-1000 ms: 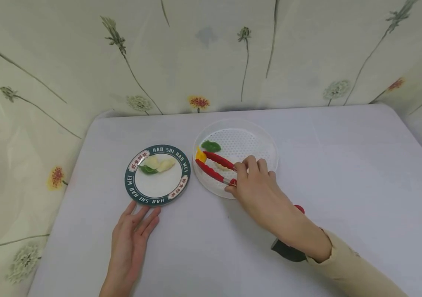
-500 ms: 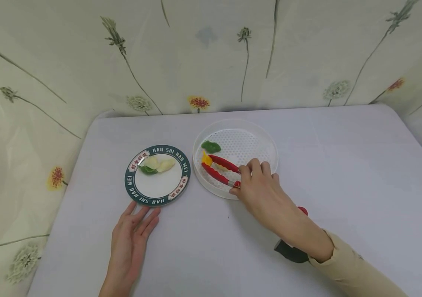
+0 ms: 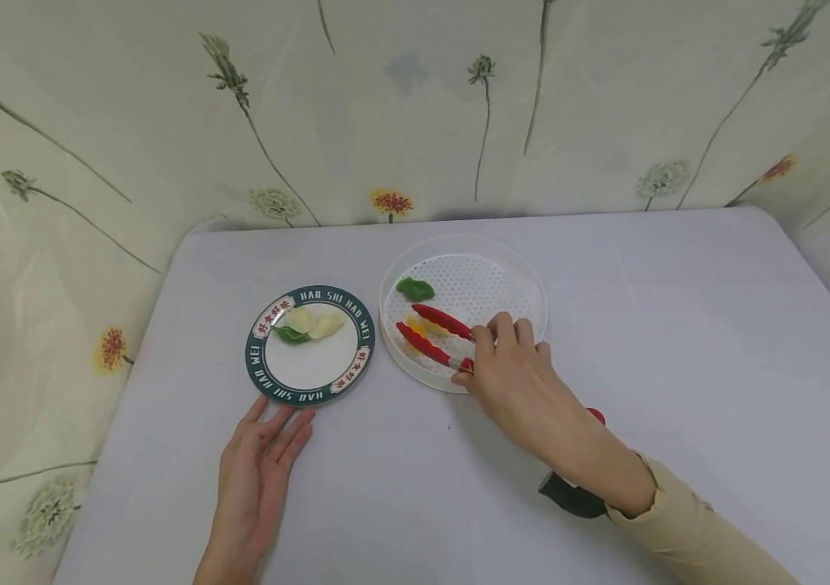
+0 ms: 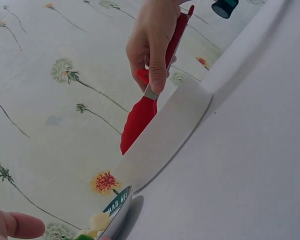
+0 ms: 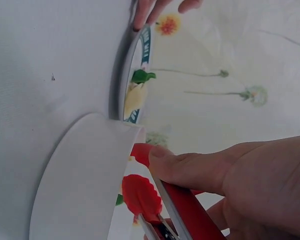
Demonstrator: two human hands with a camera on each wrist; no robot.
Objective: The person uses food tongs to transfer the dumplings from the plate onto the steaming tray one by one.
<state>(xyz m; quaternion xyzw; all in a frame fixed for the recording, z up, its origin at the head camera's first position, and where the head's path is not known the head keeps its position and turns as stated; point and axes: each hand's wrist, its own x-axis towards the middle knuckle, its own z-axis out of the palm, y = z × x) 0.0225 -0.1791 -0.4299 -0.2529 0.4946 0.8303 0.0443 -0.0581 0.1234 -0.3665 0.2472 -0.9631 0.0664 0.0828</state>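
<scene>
"Tongs (image 3: 443, 321), the red ones, where are they exactly?"

"In the right hand (image 3: 513, 378), with their tips inside the round white tray (image 3: 477, 284). But let me go from the near side. Nearest is the left hand (image 3: 257, 463), fingers extended and grasping nothing; its fingertips touch the near rim of the plate (image 3: 313, 366)."

"And at the near right?"

"A beige sleeve (image 3: 700, 520), and beside the right wrist a dark piece (image 3: 572, 496); what it is, I cannot tell. Farther on, the right hand grasps the tongs, thumb on one side and fingers on the other. The two arms of the tongs stand apart."

"What does lie on the plate?"

"A green piece (image 3: 291, 335) and, just beside it, two pale pieces (image 3: 326, 325). The rim is dark green with white letters."

"And between the tips of the tongs?"

"A yellow piece (image 3: 417, 327) lies there, in the tray. If the tongs touch it, I cannot say surely. Behind it, near the tray's left wall, is a green leaf-like piece (image 3: 415, 288). The floor of the tray has many small holes."

"What is the farthest?"

"White desk (image 3: 678, 341) continues behind the tray, and past its far edge hangs a pale cloth (image 3: 415, 106), printed with flowers on long stems."
</scene>
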